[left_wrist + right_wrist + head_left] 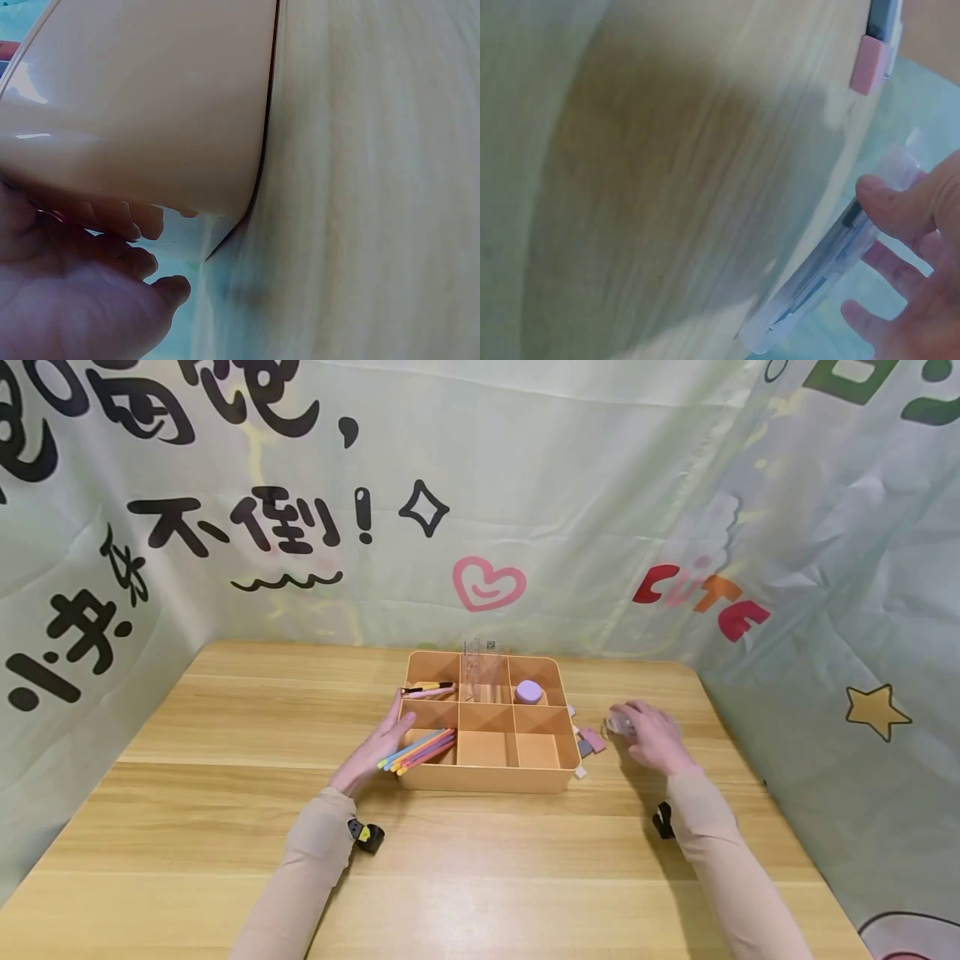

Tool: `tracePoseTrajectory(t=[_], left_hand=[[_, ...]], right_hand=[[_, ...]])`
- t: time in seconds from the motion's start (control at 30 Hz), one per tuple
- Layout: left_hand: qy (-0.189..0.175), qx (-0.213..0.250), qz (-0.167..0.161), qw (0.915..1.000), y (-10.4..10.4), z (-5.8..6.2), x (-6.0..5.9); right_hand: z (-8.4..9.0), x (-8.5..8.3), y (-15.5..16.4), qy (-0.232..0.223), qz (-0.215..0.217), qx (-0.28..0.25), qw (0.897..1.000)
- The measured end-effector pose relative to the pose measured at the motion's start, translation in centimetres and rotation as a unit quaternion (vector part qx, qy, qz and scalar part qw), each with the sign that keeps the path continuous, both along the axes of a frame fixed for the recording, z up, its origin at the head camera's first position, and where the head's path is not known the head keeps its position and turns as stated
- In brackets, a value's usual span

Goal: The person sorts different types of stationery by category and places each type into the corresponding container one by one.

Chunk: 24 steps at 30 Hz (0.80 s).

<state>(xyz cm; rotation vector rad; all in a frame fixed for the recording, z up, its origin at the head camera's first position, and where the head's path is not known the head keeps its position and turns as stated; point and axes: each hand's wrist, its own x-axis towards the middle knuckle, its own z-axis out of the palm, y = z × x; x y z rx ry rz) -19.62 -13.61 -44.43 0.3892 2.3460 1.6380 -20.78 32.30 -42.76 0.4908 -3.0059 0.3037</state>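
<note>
Nearest, the left hand (375, 747) lies flat, fingers straight against the orange organizer tray (487, 777). Farther right, the right hand (652, 737) curls around a clear plastic case (832, 266) on the table (225, 827) — likely light, stiff, slippery; best pinched across its long sides.

Both our arms reach forward in beige sleeves, forearms angling inward toward twelve o'clock. Our left hand (378, 747) lies at about eleven o'clock from its elbow, fingers straight and close together, pointing up toward one o'clock, thumb spread slightly to the right. The left wrist view shows its fingertips (146, 221) lightly bent and its palm facing inward. Our right hand (651, 735) sits at about eleven o'clock from its own elbow, knuckles up, fingers curled to the left toward nine o'clock. In the right wrist view its thumb (889, 196) and fingers are bent in a pinch.
</note>
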Motion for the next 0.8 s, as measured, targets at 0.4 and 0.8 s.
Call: tracePoseTrajectory(t=[0.4,0.8], left_hand=[[-0.003,0.005,0.001,1.0000,-0.1,0.0,0.0],[0.002,-0.002,0.003,1.0000,0.0,0.1,0.1]], right_hand=[[1.0,1.3,-1.4,0.096,-0.041,-0.099,0.990],[3.6,2.7,-6.1,0.241,-0.021,-0.196,0.951]])
